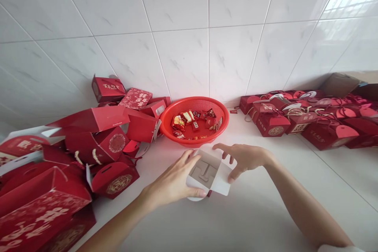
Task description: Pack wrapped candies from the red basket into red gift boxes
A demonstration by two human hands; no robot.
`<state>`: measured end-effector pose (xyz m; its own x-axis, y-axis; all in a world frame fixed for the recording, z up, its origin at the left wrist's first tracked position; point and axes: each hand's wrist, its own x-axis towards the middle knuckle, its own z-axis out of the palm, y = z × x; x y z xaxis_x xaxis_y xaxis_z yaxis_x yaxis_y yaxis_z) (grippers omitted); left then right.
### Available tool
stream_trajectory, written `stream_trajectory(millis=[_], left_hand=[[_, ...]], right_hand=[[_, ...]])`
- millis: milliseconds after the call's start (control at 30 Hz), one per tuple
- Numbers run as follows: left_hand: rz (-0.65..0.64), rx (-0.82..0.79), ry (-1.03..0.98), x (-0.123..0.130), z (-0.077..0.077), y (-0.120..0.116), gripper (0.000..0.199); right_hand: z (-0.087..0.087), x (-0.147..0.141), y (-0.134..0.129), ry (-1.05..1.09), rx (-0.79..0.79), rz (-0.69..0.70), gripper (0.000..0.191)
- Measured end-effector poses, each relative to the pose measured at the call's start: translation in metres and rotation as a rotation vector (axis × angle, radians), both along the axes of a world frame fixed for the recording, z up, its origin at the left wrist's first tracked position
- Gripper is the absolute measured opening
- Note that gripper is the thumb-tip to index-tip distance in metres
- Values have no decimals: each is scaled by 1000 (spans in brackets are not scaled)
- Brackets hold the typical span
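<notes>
An open gift box [203,171], white and grey inside with its flaps spread, is between my two hands in front of the basket. My left hand [177,177] grips its left side, thumb along the near flap and fingers at the far left edge. At the right, my right hand [243,159] has curled fingers by the far flap and its thumb on the right flap. The box's bottom shows interlocked tabs and nothing lies on them. Most of its outer side is hidden; a bit of red shows underneath.
A red plastic basket [165,132] with small wrapped sweets and packets stands against the tiled wall [180,59]. Red gift boxes [109,145] are heaped at left. Closed red boxes with cord handles [273,124] stand in rows at right, near a brown carton [339,83].
</notes>
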<state>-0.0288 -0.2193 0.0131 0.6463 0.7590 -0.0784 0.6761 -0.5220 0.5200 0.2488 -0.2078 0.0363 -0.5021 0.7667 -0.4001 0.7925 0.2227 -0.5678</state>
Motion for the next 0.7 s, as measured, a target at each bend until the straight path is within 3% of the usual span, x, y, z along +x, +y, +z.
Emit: stream_trajectory(millis=[167,300,533,700], left_hand=[[35,135,-56,3,-11,8,74],[-24,266,-66,0,-13,12,62],[-177,364,-112,-5,-3,12,39],[-193,364,-175,-3,2,14,27]], right_hand=[[-5,-6,0,-136,50,-54,108],[2,-3,-4,-145,77,-70,105],[19,10,-13,16,151,-39,83],[30,16,-9,152,172,-27,70]])
